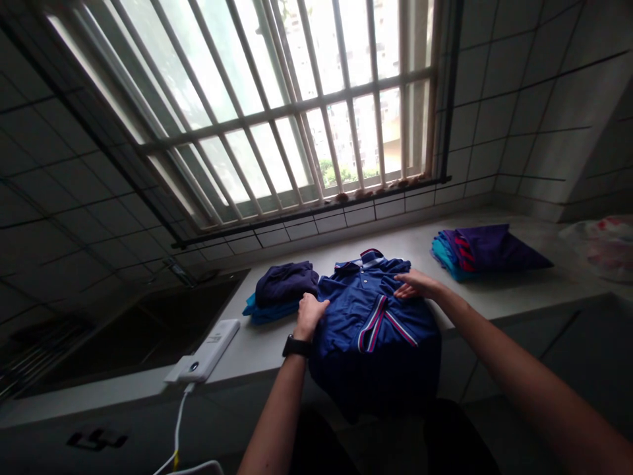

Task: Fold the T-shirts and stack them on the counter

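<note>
The left hand [309, 313], with a dark watch [295, 346] at the wrist, curls its grip on the left edge of the blue polo shirt [368, 313]. The right hand [414, 285] lies flat, grip wide, on the shirt's shoulder. The shirt hangs over the surface [499, 293] edge, with a folded dark pile [284, 285] just beyond the left grip.

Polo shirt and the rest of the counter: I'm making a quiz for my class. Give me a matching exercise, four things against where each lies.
Things:
1. polo shirt
2. navy pile
3. purple pile
4. power bank

Places:
A. far right of the counter
B. by the sink, cable plugged in
C. under both hands, hem hanging over the edge
D. just left of the left hand

Pairs: 1-C, 2-D, 3-A, 4-B
</note>
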`<state>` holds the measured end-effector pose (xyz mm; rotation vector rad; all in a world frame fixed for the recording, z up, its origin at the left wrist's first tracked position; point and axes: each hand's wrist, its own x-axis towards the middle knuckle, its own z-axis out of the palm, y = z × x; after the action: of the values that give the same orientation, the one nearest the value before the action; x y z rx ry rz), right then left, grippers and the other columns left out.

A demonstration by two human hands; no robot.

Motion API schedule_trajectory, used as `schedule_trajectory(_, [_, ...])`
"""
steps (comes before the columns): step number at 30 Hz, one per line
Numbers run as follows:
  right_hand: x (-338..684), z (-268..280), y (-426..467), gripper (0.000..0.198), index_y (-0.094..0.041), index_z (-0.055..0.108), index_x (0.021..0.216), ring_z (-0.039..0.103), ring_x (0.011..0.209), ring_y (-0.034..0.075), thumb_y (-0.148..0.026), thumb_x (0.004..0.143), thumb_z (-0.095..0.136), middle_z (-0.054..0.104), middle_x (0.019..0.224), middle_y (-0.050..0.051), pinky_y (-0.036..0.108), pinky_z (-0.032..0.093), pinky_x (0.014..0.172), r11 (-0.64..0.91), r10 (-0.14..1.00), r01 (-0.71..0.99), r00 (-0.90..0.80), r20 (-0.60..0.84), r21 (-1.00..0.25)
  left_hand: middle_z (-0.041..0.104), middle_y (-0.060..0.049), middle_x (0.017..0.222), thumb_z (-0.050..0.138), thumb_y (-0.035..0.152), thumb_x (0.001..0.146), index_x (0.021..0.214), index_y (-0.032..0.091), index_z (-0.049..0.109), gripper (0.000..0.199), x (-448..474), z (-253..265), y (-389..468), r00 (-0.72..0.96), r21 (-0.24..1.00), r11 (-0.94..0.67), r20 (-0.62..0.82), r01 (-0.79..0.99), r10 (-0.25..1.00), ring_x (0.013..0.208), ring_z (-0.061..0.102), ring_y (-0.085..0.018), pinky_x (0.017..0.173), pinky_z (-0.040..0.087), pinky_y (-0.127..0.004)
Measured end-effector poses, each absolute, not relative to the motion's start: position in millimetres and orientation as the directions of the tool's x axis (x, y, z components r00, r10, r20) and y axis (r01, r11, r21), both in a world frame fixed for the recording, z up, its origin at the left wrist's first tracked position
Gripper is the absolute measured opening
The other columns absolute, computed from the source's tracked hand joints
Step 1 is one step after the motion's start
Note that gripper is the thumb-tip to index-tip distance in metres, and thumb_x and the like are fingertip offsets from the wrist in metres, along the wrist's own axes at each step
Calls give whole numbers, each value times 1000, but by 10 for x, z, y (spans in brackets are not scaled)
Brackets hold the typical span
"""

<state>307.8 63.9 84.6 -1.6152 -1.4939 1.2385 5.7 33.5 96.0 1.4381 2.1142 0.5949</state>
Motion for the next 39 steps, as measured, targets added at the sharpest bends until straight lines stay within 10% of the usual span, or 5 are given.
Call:
schedule_trajectory(8, [2983,876,759,23,-16,60,108,75,82,18,-35,99,52,75,89,10,29,61,78,-491,826,17,-308,-471,-871,66,-4,75,67,24,87,91,12,59,14,223,1016,420,-104,841,328,-314,430,944,64,71,-18,63,63,-31])
schedule_trajectory(13, [2873,1166,1038,23,-18,63,96,71,77,19,-41,91,63,71,81,7,29,60,72,-405,861,120,-284,-422,-906,63,-2,77,58,14,88,90,17,53,6,386,1413,740,-31,964,161,-158,212,987,74,73,-15,77,63,-31])
schedule_trajectory(22, [2889,1899,878,45,-20,67,99,60,81,15,-42,64,84,68,92,-1,27,51,76,522,850,-20,-64,522,-853,60,6,80,80,22,62,84,19,54,34,113,2266,851,-57,799,-597,601,66,797,76,58,-10,74,51,-19])
schedule_trajectory(30, [3574,718,-557,21,-20,57,75,54,69,16,-38,77,69,59,71,-1,26,43,62,380,906,286,-309,291,-880,63,-5,89,64,24,75,71,18,67,8,-336,884,-581,428,787,-425,229,447,874,84,62,-19,82,53,-32])
schedule_trajectory(39, [3427,442,-581,11,-22,57,98,58,77,17,-22,91,48,62,83,1,27,41,71,349,927,667,-349,138,-659,61,-9,112,45,6,70,78,19,65,25,1,651,-298,433,664,-418,154,620,888,105,62,-20,103,47,-35])
